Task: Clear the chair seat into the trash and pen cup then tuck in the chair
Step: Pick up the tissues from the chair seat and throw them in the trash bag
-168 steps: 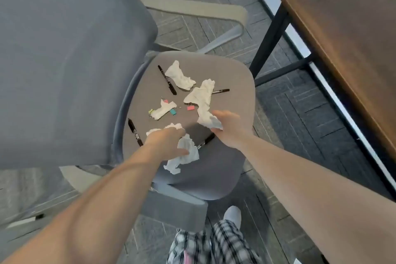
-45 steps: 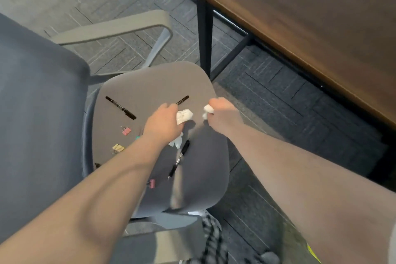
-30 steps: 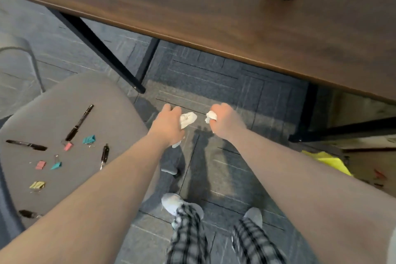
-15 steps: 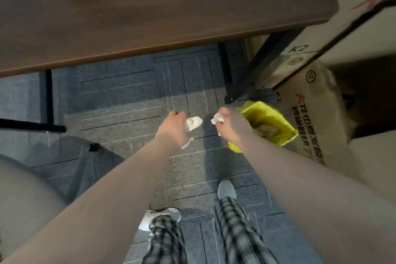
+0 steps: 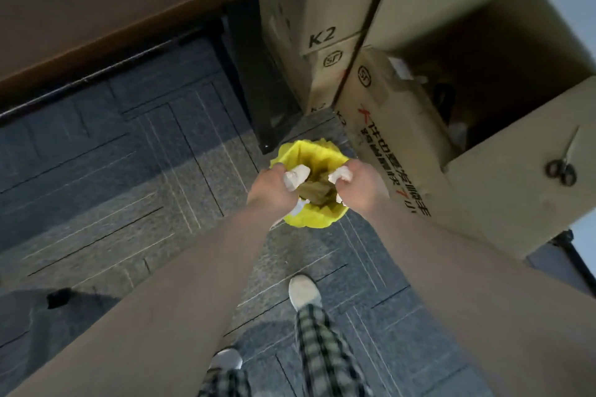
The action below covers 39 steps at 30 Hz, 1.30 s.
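Observation:
A small trash bin lined with a yellow bag [image 5: 308, 151] stands on the carpet beside the cardboard boxes, with brownish waste inside. My left hand [image 5: 269, 188] hovers over its left rim, shut on crumpled white paper [image 5: 296, 177]. My right hand [image 5: 361, 185] is over the right rim, shut on another wad of white paper [image 5: 340, 175]. Both wads sit above the bin's opening. The chair seat and the pen cup are out of view.
Stacked cardboard boxes [image 5: 325, 10] and a large open box [image 5: 483, 196] stand right of the bin; scissors [image 5: 562, 164] lie on its flap. A brown desk [image 5: 106, 0] overhangs at upper left. My feet [image 5: 304, 292] stand on grey carpet.
I have turned from the chair toward the bin. Both hands, still holding the paper wads, moved from left of the bin to directly over its opening.

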{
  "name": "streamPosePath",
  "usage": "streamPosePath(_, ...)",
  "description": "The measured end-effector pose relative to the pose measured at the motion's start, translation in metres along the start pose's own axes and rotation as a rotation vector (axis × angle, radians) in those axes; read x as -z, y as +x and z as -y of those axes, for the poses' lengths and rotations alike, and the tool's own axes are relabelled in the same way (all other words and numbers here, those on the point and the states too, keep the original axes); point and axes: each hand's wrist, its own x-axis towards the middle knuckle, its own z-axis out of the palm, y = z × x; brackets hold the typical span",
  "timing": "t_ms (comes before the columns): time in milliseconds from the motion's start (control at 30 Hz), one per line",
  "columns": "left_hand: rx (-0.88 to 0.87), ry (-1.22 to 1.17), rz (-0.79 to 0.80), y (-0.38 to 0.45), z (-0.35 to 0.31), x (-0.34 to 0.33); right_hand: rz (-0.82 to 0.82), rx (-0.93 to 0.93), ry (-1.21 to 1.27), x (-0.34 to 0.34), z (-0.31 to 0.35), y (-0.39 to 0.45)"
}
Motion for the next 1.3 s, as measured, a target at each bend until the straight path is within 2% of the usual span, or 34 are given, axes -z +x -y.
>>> streamPosePath(267, 0.059, -0.08, -0.023, 0.033, -0.039, -0.029, -0.014, -0.161, 0.182, -0.001, -0.035, 0.027)
streamPosePath(833, 0.086, -0.233, -0.003, 0.063, -0.041, -0.053, 0.047, -0.144, 0.21, -0.024, -0.042, 0.057)
streamPosePath(1033, 0.027, -0.18, 0.033, 0.067, -0.037, -0.053, 0.063, -0.121, 0.131, -0.024, -0.044, 0.059)
streamPosePath(1300, 0.106, -0.022, 0.085, 0.053, -0.025, -0.023, 0.145, -0.073, 0.038, -0.017, -0.025, 0.045)
